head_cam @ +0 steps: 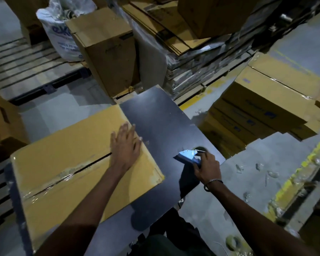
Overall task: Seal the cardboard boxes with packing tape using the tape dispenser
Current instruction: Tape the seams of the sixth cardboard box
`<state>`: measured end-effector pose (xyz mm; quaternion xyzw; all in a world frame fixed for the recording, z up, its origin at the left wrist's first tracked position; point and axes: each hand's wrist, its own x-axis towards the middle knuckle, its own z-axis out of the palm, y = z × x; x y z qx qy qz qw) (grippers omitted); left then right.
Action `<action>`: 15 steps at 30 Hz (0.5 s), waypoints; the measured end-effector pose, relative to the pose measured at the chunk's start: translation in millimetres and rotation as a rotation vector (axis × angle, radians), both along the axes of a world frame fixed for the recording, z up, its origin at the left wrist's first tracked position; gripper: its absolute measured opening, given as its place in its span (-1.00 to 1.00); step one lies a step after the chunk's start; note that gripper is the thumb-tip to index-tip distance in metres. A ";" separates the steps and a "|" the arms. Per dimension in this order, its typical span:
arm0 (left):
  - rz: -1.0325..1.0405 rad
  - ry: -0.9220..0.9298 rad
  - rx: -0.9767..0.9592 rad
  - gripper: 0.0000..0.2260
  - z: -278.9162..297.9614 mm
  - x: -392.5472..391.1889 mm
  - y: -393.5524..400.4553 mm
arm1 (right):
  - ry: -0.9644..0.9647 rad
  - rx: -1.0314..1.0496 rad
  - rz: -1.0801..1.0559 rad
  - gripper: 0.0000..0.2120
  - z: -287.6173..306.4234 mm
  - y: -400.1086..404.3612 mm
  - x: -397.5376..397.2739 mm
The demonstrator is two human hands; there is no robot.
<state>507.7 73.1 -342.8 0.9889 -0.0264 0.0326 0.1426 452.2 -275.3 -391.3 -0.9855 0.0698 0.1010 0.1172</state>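
A large flat cardboard box lies on a dark table, its closed flaps meeting in a centre seam with clear tape along the near part. My left hand presses flat on the box top near its far right edge, fingers straight. My right hand grips a tape dispenser with a shiny metal blade guard, just above the table to the right of the box. The dispenser is apart from the box.
A tall cardboard box and a white sack stand beyond the table. Flattened cartons are stacked behind, and long boxes are piled on the right. A tape roll and tape scraps lie on the floor at lower right.
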 end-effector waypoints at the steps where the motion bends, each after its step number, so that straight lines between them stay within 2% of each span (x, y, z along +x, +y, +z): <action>1: 0.041 0.018 0.012 -0.36 -0.3 17.2 6.1 | 0.049 -0.040 0.066 -0.55 -4.5 -6.6 7.1; 4: 0.043 0.096 0.113 -0.25 -2.0 56.6 23.4 | 0.167 -0.145 0.250 -0.51 -17.2 -17.0 23.5; 8: 0.033 0.082 0.212 -0.25 -8.7 64.3 24.1 | 0.196 -0.252 0.367 -0.68 -25.2 -19.4 39.8; 11: 0.051 0.069 0.219 -0.27 -12.2 63.2 20.0 | 0.190 -0.165 0.345 -0.75 -27.9 -18.9 47.4; 15: 0.063 0.076 0.221 -0.27 -16.3 58.7 15.7 | 0.217 0.037 0.279 -0.66 -10.7 -11.6 55.2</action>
